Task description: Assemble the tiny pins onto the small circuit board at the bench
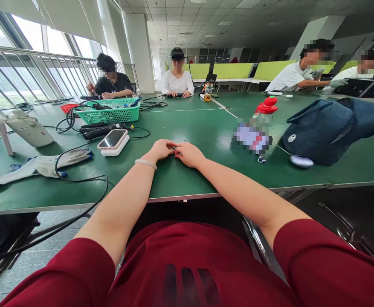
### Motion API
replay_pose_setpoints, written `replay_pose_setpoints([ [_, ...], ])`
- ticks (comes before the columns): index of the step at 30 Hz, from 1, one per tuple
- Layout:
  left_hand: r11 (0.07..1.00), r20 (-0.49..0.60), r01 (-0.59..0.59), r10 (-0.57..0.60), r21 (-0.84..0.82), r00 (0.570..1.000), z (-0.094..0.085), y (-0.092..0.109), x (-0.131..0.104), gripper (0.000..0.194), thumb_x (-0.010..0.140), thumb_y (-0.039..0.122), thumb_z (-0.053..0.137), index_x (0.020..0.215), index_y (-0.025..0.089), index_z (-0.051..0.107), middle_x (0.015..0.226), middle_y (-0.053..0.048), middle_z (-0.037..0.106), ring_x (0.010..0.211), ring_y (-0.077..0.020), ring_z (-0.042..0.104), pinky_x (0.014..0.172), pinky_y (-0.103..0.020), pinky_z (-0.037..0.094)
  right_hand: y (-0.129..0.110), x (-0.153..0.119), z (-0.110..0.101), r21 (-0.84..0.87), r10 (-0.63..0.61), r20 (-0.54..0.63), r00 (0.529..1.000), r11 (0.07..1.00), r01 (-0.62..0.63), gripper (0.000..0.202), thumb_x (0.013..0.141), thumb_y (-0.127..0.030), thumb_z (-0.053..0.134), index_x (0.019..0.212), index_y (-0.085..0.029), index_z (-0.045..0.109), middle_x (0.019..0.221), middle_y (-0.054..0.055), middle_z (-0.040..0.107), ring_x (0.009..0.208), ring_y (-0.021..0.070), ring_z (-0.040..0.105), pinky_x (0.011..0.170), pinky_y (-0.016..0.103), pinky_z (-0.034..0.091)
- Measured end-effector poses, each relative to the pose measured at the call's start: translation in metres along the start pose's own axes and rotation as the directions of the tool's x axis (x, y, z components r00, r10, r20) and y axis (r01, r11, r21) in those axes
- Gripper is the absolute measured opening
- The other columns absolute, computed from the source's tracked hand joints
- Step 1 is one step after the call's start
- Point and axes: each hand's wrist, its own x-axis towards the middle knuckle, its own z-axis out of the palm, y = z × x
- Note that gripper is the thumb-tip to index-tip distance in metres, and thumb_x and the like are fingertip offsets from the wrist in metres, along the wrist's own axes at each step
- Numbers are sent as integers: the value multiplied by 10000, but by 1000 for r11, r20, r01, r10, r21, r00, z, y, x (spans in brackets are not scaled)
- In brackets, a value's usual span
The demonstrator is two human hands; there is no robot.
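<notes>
- Near edge, centre: the left hand [163, 150] and the right hand [189, 154] meet above the green surface [206, 183]; a pale band [146, 163] rings the left wrist.
- Between the fingertips: a small dark item [174, 149], mostly hidden; each grip is curled closed, pinching it from its own side.
- Left of the hands: crumpled pale gloves [57, 165], crossed by a black cable [87, 181]; slightly farther, a phone [113, 139] on a white case [115, 147].
- Right of the hands: a white oval object [301, 161] beside a dark blue backpack [321, 132]; farther back, a red-topped clear jar [265, 115].
- Beyond: a green basket [110, 112] at left; an orange bottle [208, 92] nearer centre.
- Far side: four people, two of them at right.
</notes>
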Motion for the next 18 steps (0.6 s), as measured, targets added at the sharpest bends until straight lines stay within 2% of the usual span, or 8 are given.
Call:
replay_pose_setpoints([
  [6, 998, -15, 6, -5, 56, 1000, 0, -2, 1, 416, 661, 217, 676, 1071, 165, 717, 887, -47, 732, 790, -172, 647, 766, -263, 495, 0, 0, 1, -6, 11, 17, 1000, 1000, -11, 234, 938, -269, 471, 973, -153, 670, 1049, 108, 615, 990, 206, 559, 882, 319, 421],
  [12, 997, -53, 14, -10, 78, 999, -2, 3, -2, 410, 636, 252, 702, 1041, 193, 732, 873, -33, 721, 771, -168, 633, 754, -255, 480, 2, -2, 2, 79, 35, 14, 999, 996, -36, 158, 894, -299, 560, 911, -182, 665, 1032, 73, 626, 964, 189, 577, 872, 305, 425],
  [18, 997, -52, 9, -5, 82, 999, -2, 6, -3, 405, 639, 266, 703, 1034, 185, 737, 878, -41, 717, 754, -173, 625, 730, -263, 468, 1, 1, 4, 61, 29, 31, 999, 998, -31, 166, 909, -270, 524, 896, -176, 660, 1017, 78, 628, 963, 199, 576, 848, 312, 428],
])
